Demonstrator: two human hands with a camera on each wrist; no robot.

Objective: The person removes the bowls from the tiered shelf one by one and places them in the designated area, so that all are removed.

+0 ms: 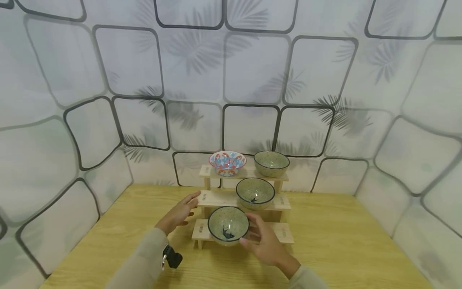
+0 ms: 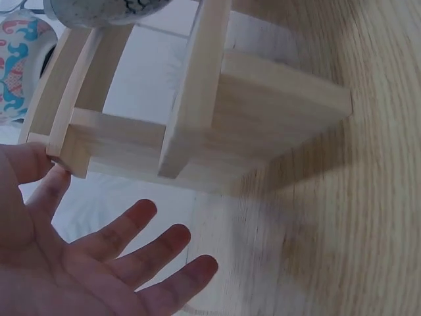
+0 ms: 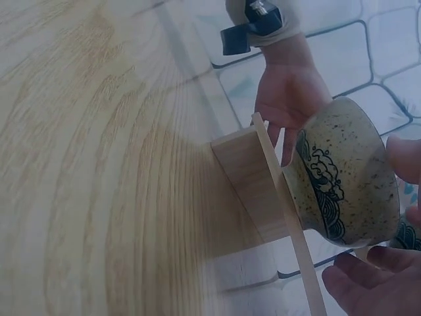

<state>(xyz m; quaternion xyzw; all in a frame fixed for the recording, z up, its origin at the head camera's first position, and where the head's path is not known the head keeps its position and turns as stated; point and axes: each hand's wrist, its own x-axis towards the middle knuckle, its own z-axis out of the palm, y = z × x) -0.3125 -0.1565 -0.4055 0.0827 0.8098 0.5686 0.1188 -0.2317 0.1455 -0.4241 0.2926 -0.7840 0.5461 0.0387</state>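
Note:
A speckled green bowl (image 1: 228, 224) with a dark blue rim sits on the lowest step of a wooden three-step stand (image 1: 283, 232). My right hand (image 1: 265, 243) holds this bowl's right side, thumb in front and fingers farther back. The right wrist view shows a dark wave pattern on the outside of the same bowl (image 3: 348, 174), its foot on the board. At the stand's left side is my left hand (image 1: 179, 212), fingers spread and fairly straight. In the left wrist view its thumb and index finger touch the end of a board (image 2: 69, 158).
A matching green bowl (image 1: 255, 192) stands on the middle step, toward the right. The top step carries a red, white and blue patterned bowl (image 1: 227, 161) and another green bowl (image 1: 272, 163). Patterned cloth (image 1: 195, 124) hangs behind the wooden table (image 1: 335, 241).

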